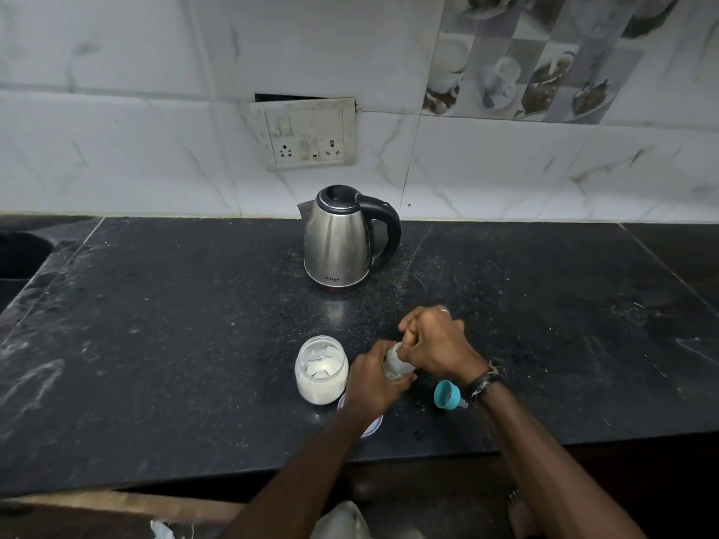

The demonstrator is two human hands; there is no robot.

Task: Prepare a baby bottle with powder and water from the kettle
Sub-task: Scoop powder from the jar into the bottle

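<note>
hands: two, both on one baby bottle (397, 363) near the front middle of the counter
left hand (371, 383): fingers wrapped round the bottle's lower body, holding it
right hand (435, 344): curled over the bottle's top, fingers closed on something at the mouth; what it pinches is hidden
right wrist: one dark band (484, 383) with pale threads
bottle: one, small, pale, mostly covered by the hands, tilt hard to tell
lid (371, 427): one, white, flat on the counter, partly under the left wrist
cap (447, 394): one, teal, lying on its side just right of the bottle, beside the right wrist
jar (321, 369): one, clear, open, upright, just left of the left hand; white powder in the lower part, smears on the walls
kettle (342, 239): one, steel with black lid and handle, upright at the back of the counter, handle to the right, well apart from the bottle
counter (175, 324): dark speckled stone, dusty with pale specks
wall: white marble-look tiles; one switch and socket plate (303, 134) above the kettle; patterned cup tiles upper right
</note>
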